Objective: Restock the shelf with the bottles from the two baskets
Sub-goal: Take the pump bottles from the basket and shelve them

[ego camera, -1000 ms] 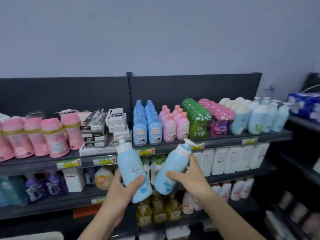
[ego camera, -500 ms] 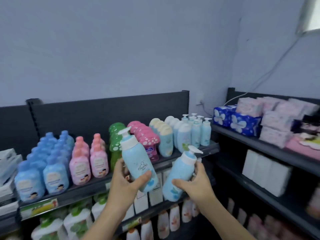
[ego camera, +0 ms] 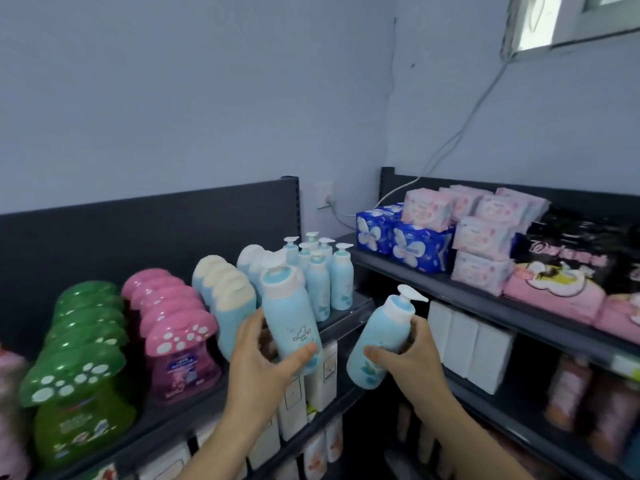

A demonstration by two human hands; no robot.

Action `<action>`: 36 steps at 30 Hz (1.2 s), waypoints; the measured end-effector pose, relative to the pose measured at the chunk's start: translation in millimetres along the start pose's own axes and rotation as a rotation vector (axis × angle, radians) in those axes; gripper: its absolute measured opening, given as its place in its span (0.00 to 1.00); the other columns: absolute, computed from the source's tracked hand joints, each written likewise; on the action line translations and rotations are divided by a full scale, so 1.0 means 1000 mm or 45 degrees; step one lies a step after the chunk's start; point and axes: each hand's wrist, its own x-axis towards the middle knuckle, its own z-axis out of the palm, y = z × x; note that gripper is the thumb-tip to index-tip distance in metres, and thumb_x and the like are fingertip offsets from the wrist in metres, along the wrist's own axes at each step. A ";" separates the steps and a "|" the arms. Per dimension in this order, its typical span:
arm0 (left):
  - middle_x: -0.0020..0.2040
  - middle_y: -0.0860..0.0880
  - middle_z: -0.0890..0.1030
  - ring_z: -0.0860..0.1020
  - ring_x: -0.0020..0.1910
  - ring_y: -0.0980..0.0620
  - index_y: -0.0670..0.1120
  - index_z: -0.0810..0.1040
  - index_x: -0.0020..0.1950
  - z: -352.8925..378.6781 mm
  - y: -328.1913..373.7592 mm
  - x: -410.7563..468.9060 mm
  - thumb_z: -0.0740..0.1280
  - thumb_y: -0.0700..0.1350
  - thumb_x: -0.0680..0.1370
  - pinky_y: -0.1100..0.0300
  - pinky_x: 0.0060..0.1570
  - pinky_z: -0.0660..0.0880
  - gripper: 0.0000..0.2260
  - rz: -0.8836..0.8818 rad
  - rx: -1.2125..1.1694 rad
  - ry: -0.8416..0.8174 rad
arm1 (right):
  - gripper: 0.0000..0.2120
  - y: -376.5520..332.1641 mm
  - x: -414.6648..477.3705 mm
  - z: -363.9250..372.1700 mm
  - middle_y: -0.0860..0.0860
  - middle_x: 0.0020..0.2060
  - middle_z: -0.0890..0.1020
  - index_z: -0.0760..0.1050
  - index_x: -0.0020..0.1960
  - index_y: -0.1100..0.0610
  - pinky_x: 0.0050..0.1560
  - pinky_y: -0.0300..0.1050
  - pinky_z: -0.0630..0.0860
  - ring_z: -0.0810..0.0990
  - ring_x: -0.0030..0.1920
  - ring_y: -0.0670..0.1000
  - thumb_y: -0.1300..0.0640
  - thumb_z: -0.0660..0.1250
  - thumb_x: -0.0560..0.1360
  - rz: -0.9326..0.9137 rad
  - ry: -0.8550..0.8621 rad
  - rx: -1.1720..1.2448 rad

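Left grip [ego camera: 258, 362] wrapped round pale blue pump bottle [ego camera: 291, 317], frame centre, near upright. Right grip [ego camera: 412, 362] wrapped round second pump bottle [ego camera: 377, 341], tilted right. Both held before shelf [ego camera: 346, 317].

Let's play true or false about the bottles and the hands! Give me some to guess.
1. The left hand holds a light blue pump bottle. True.
2. The right hand is empty. False: it grips a second pump bottle.
3. Green mushroom-cap bottles stand beside pink ones. True.
4. The stocked pump bottles lie flat. False: they stand upright.
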 end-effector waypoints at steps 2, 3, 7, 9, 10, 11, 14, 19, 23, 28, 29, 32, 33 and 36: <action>0.56 0.54 0.74 0.74 0.52 0.67 0.56 0.72 0.62 0.015 -0.010 0.023 0.80 0.44 0.63 0.76 0.45 0.72 0.30 0.037 0.011 -0.028 | 0.30 0.006 0.026 0.004 0.49 0.51 0.79 0.68 0.56 0.49 0.46 0.46 0.78 0.79 0.49 0.48 0.66 0.78 0.62 -0.003 0.022 -0.021; 0.56 0.56 0.74 0.73 0.52 0.69 0.59 0.71 0.60 0.022 -0.014 0.033 0.80 0.43 0.63 0.77 0.45 0.71 0.30 0.050 0.005 -0.037 | 0.30 0.008 0.040 0.006 0.48 0.51 0.79 0.67 0.55 0.47 0.46 0.46 0.78 0.79 0.49 0.48 0.65 0.78 0.62 -0.006 0.034 -0.038; 0.54 0.63 0.72 0.73 0.54 0.66 0.66 0.68 0.57 0.041 -0.034 0.072 0.80 0.45 0.63 0.72 0.50 0.72 0.31 0.133 0.052 -0.057 | 0.32 0.018 0.087 0.016 0.48 0.52 0.79 0.68 0.59 0.49 0.50 0.49 0.79 0.80 0.51 0.49 0.63 0.79 0.62 -0.005 0.072 -0.129; 0.53 0.64 0.71 0.74 0.55 0.63 0.64 0.69 0.59 0.046 -0.043 0.089 0.80 0.46 0.63 0.67 0.53 0.72 0.31 0.145 0.045 -0.067 | 0.33 0.023 0.106 0.022 0.48 0.53 0.79 0.67 0.61 0.50 0.51 0.50 0.79 0.79 0.52 0.50 0.63 0.79 0.62 -0.007 0.093 -0.145; 0.54 0.63 0.72 0.74 0.56 0.62 0.62 0.70 0.60 0.049 -0.047 0.096 0.80 0.46 0.63 0.64 0.54 0.72 0.31 0.145 0.038 -0.063 | 0.33 0.026 0.114 0.024 0.48 0.53 0.78 0.67 0.61 0.49 0.52 0.50 0.78 0.79 0.52 0.50 0.63 0.79 0.62 -0.005 0.098 -0.153; 0.54 0.61 0.72 0.74 0.56 0.60 0.60 0.71 0.60 0.052 -0.050 0.102 0.80 0.45 0.63 0.62 0.55 0.73 0.31 0.142 0.034 -0.062 | 0.33 0.029 0.121 0.027 0.47 0.52 0.78 0.67 0.61 0.49 0.51 0.48 0.78 0.79 0.52 0.49 0.63 0.79 0.62 -0.001 0.098 -0.161; 0.55 0.57 0.73 0.75 0.56 0.59 0.56 0.72 0.61 0.058 -0.056 0.116 0.80 0.44 0.63 0.57 0.56 0.75 0.30 0.153 0.042 -0.052 | 0.33 0.036 0.140 0.032 0.44 0.51 0.78 0.67 0.60 0.48 0.48 0.43 0.77 0.79 0.51 0.46 0.64 0.78 0.62 0.006 0.065 -0.180; 0.52 0.63 0.71 0.74 0.55 0.63 0.61 0.72 0.57 0.072 -0.057 0.128 0.81 0.44 0.62 0.69 0.54 0.72 0.30 0.223 0.105 0.005 | 0.33 0.048 0.172 0.037 0.38 0.49 0.77 0.66 0.60 0.45 0.47 0.38 0.75 0.77 0.49 0.38 0.65 0.78 0.63 -0.043 -0.026 -0.225; 0.53 0.63 0.72 0.74 0.56 0.63 0.61 0.72 0.59 0.089 -0.053 0.125 0.77 0.52 0.60 0.76 0.51 0.68 0.29 0.238 0.158 0.099 | 0.34 0.059 0.195 0.034 0.39 0.50 0.78 0.67 0.59 0.42 0.54 0.45 0.77 0.77 0.51 0.39 0.63 0.78 0.61 -0.096 -0.143 -0.280; 0.53 0.65 0.72 0.74 0.57 0.62 0.61 0.72 0.60 0.115 -0.058 0.121 0.75 0.57 0.60 0.74 0.52 0.70 0.30 0.182 0.251 0.249 | 0.35 0.072 0.214 0.026 0.38 0.51 0.79 0.66 0.53 0.32 0.57 0.48 0.77 0.78 0.52 0.41 0.60 0.79 0.59 -0.138 -0.306 -0.301; 0.54 0.65 0.72 0.74 0.57 0.61 0.62 0.72 0.61 0.121 -0.060 0.119 0.74 0.58 0.60 0.73 0.53 0.71 0.30 0.158 0.263 0.272 | 0.34 0.073 0.217 0.024 0.38 0.51 0.79 0.66 0.52 0.31 0.57 0.48 0.77 0.78 0.52 0.41 0.59 0.79 0.59 -0.151 -0.335 -0.294; 0.54 0.66 0.71 0.73 0.58 0.62 0.61 0.70 0.63 0.135 -0.068 0.113 0.77 0.54 0.61 0.68 0.53 0.72 0.32 0.115 0.347 0.316 | 0.34 0.075 0.227 0.022 0.36 0.51 0.78 0.65 0.51 0.29 0.56 0.49 0.77 0.78 0.53 0.42 0.55 0.79 0.57 -0.173 -0.409 -0.292; 0.54 0.67 0.71 0.73 0.58 0.64 0.61 0.70 0.64 0.140 -0.070 0.110 0.79 0.50 0.62 0.67 0.53 0.72 0.33 0.098 0.375 0.325 | 0.34 0.076 0.230 0.021 0.37 0.50 0.78 0.65 0.51 0.29 0.56 0.49 0.77 0.78 0.52 0.43 0.53 0.79 0.57 -0.180 -0.430 -0.289; 0.56 0.71 0.71 0.71 0.59 0.66 0.63 0.68 0.65 0.151 -0.076 0.100 0.79 0.41 0.64 0.65 0.54 0.71 0.36 0.047 0.409 0.351 | 0.33 0.080 0.235 0.020 0.38 0.50 0.79 0.67 0.56 0.34 0.54 0.51 0.78 0.79 0.51 0.45 0.50 0.78 0.56 -0.203 -0.455 -0.269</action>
